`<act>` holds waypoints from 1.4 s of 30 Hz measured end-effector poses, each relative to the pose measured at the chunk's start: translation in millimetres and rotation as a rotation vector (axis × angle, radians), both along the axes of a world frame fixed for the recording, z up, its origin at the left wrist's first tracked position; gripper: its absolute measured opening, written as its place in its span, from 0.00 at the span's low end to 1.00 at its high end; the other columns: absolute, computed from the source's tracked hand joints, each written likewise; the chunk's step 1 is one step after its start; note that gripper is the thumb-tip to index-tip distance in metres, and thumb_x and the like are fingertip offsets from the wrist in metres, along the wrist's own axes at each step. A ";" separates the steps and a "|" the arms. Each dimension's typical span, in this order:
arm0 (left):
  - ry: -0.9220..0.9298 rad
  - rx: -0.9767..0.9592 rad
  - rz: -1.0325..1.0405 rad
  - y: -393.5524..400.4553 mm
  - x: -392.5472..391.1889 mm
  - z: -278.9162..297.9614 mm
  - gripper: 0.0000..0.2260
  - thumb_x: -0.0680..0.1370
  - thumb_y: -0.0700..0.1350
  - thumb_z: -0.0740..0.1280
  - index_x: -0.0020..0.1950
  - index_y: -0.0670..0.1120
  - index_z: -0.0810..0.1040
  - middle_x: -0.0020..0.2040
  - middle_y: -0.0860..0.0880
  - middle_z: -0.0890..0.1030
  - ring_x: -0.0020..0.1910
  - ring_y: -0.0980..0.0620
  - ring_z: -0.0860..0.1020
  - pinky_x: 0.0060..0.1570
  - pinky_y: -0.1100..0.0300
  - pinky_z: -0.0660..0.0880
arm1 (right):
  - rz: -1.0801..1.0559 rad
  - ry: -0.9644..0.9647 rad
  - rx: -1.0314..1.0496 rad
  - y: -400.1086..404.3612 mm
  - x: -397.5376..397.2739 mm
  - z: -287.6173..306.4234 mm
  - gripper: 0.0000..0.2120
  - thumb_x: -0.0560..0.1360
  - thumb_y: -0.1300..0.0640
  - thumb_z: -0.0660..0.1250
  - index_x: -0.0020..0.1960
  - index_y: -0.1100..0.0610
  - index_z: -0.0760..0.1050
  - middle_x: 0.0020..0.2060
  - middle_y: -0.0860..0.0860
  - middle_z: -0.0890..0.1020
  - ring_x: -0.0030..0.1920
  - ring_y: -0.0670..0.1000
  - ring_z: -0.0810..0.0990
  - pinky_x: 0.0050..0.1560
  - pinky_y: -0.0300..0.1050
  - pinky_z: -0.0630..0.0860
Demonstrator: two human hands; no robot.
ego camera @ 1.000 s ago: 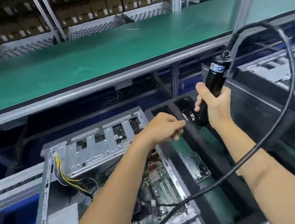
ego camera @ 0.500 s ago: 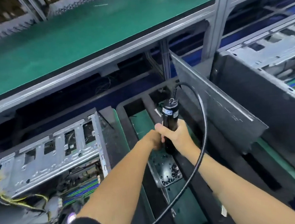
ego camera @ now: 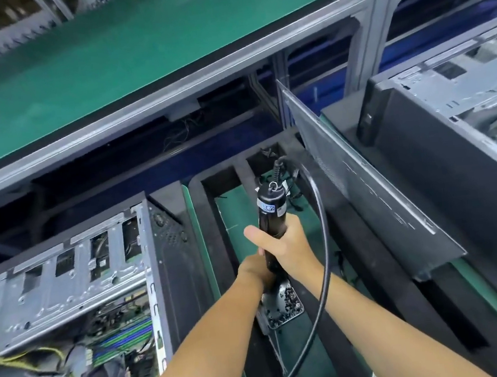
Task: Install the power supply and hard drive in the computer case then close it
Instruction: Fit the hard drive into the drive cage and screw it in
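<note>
Head view: looking down past two bare forearms at an assembly-line bench.
Upper shelf (ego camera: 138, 47): wide, flat, matte green mat edged by a grey aluminium rail, crossing the top of the scene.
Computer case (ego camera: 78, 281): open steel box at lower left, dull silver sheet metal punched with rectangular slots; its right wall is black with a perforated patch. Inside show a circuit board with blue and green strips and a bundle of yellow wires (ego camera: 24, 358).
Second case (ego camera: 445, 117): at far right, black outer skin, silver frame on top, also open.
Side panel (ego camera: 371, 195): flat dark-grey metal sheet standing on edge, tilted, between the second case and the middle tray; its surface is scuffed.
Foam tray (ego camera: 228, 208): black, soft-edged frame with rectangular cut-outs over green matting, between the two cases.
Cable (ego camera: 321, 242): thick, smooth black cord looping from the top of the tool down past the right forearm.
Electric screwdriver (ego camera: 270, 213): slim black cylinder, glossy, held upright over the tray, with a small label band near the top and a coiled cord above.
Right hand (ego camera: 282, 242): fingers wrapped around the screwdriver body, thumb across its left side.
Left hand (ego camera: 254, 269): just below the right hand, at the tool's lower end; its fingers are hidden, so I cannot tell their grip.
Screw dish (ego camera: 284, 305): small, rounded grey metal tray beneath the hands, holding a heap of tiny dark screws.
</note>
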State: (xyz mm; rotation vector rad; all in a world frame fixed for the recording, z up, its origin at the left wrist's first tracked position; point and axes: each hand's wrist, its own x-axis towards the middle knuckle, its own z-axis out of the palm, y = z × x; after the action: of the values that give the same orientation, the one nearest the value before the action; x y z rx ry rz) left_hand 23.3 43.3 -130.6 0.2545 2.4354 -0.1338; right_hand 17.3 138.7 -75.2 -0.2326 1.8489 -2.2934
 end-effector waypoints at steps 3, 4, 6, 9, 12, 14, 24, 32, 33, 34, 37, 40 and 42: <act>-0.005 -0.057 -0.118 -0.5 1.9 -4.8 0.18 0.81 0.43 0.58 0.71 0.44 0.67 0.69 0.42 0.71 0.66 0.42 0.70 0.62 0.50 0.70 | -0.008 -0.003 0.025 0.7 -3.3 -0.1 0.24 0.67 0.45 0.76 0.32 0.64 0.70 0.25 0.60 0.74 0.27 0.50 0.74 0.35 0.44 0.75; -0.052 -0.097 -0.198 0.4 1.5 -5.2 0.17 0.81 0.43 0.58 0.70 0.43 0.68 0.68 0.43 0.72 0.65 0.42 0.71 0.61 0.51 0.71 | -0.009 -0.002 0.033 1.6 -3.9 -0.3 0.25 0.66 0.44 0.76 0.31 0.64 0.70 0.25 0.61 0.74 0.27 0.50 0.74 0.34 0.43 0.74; -0.019 -0.119 -0.190 0.4 2.2 -4.8 0.16 0.80 0.44 0.59 0.67 0.43 0.72 0.64 0.44 0.76 0.62 0.43 0.74 0.55 0.56 0.72 | -0.017 -0.003 0.035 3.8 -4.6 -0.9 0.25 0.66 0.45 0.76 0.32 0.64 0.70 0.26 0.62 0.74 0.26 0.50 0.74 0.33 0.41 0.74; -0.073 -0.084 -0.152 2.1 1.6 -4.7 0.18 0.79 0.40 0.59 0.69 0.41 0.69 0.67 0.42 0.72 0.64 0.40 0.73 0.60 0.50 0.72 | -0.034 -0.006 0.023 8.0 -4.0 -0.1 0.27 0.66 0.45 0.76 0.32 0.66 0.69 0.26 0.62 0.74 0.27 0.50 0.74 0.33 0.41 0.74; -0.119 -0.092 -0.079 2.3 0.0 -7.0 0.19 0.78 0.41 0.61 0.69 0.41 0.68 0.66 0.42 0.73 0.63 0.40 0.73 0.60 0.47 0.72 | -0.040 -0.018 0.025 11.2 -2.1 1.6 0.25 0.66 0.45 0.76 0.32 0.65 0.70 0.24 0.56 0.74 0.27 0.49 0.75 0.33 0.40 0.74; -0.128 -0.108 -0.097 3.3 -0.9 -4.6 0.19 0.78 0.42 0.62 0.68 0.41 0.70 0.64 0.42 0.74 0.61 0.40 0.75 0.58 0.48 0.74 | -0.048 -0.032 0.019 13.1 0.1 3.1 0.24 0.65 0.45 0.76 0.31 0.63 0.70 0.24 0.53 0.75 0.26 0.48 0.75 0.32 0.38 0.74; -0.113 0.025 -0.001 -8.2 -16.5 17.1 0.21 0.70 0.46 0.72 0.59 0.38 0.77 0.56 0.41 0.80 0.54 0.44 0.78 0.53 0.57 0.77 | -0.091 0.049 0.000 20.1 9.6 31.6 0.28 0.66 0.45 0.74 0.32 0.69 0.68 0.24 0.59 0.74 0.26 0.50 0.73 0.34 0.41 0.73; -0.142 0.071 0.000 -8.6 -14.6 38.7 0.06 0.69 0.43 0.69 0.38 0.41 0.81 0.38 0.44 0.81 0.42 0.44 0.78 0.41 0.59 0.74 | -0.158 0.091 0.033 19.6 19.1 50.3 0.26 0.65 0.44 0.73 0.32 0.66 0.69 0.24 0.64 0.74 0.26 0.55 0.73 0.37 0.49 0.73; -0.135 0.094 0.022 -7.9 -14.7 44.0 0.05 0.68 0.42 0.69 0.34 0.41 0.80 0.35 0.44 0.79 0.39 0.44 0.78 0.40 0.58 0.75 | -0.170 0.092 0.033 21.0 19.9 50.4 0.25 0.65 0.44 0.73 0.31 0.65 0.69 0.24 0.64 0.74 0.26 0.55 0.73 0.37 0.48 0.73; -0.131 0.125 0.051 -8.2 -16.7 49.5 0.05 0.68 0.40 0.68 0.33 0.40 0.78 0.33 0.44 0.79 0.36 0.44 0.77 0.39 0.58 0.77 | -0.179 0.099 0.030 21.8 20.2 51.2 0.24 0.66 0.45 0.73 0.30 0.64 0.69 0.24 0.64 0.74 0.26 0.55 0.73 0.38 0.48 0.73; -0.106 0.271 0.132 -13.2 -26.0 78.6 0.06 0.70 0.34 0.64 0.43 0.35 0.80 0.39 0.42 0.82 0.31 0.47 0.81 0.34 0.56 0.79 | -0.200 0.136 -0.002 18.6 18.4 61.4 0.23 0.68 0.47 0.73 0.29 0.64 0.70 0.22 0.61 0.74 0.25 0.55 0.73 0.37 0.45 0.74; -0.001 0.447 0.129 -28.0 -32.1 119.2 0.05 0.72 0.32 0.65 0.44 0.37 0.80 0.44 0.44 0.82 0.37 0.48 0.80 0.39 0.56 0.78 | -0.230 0.203 -0.042 5.2 14.3 82.3 0.23 0.69 0.48 0.72 0.27 0.63 0.71 0.22 0.61 0.74 0.24 0.55 0.73 0.36 0.46 0.75; 0.143 0.685 0.251 -46.0 -27.6 148.1 0.08 0.71 0.31 0.67 0.37 0.43 0.79 0.36 0.48 0.80 0.37 0.50 0.79 0.41 0.57 0.78 | -0.248 0.229 -0.074 -9.6 12.0 100.2 0.22 0.69 0.48 0.73 0.30 0.64 0.71 0.23 0.60 0.75 0.26 0.56 0.74 0.35 0.49 0.74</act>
State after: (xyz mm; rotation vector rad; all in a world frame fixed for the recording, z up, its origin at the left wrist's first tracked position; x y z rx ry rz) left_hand -4.3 -2.8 17.5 0.2371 2.5503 0.8277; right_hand 29.2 129.1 25.0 -0.3032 2.0016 -2.6020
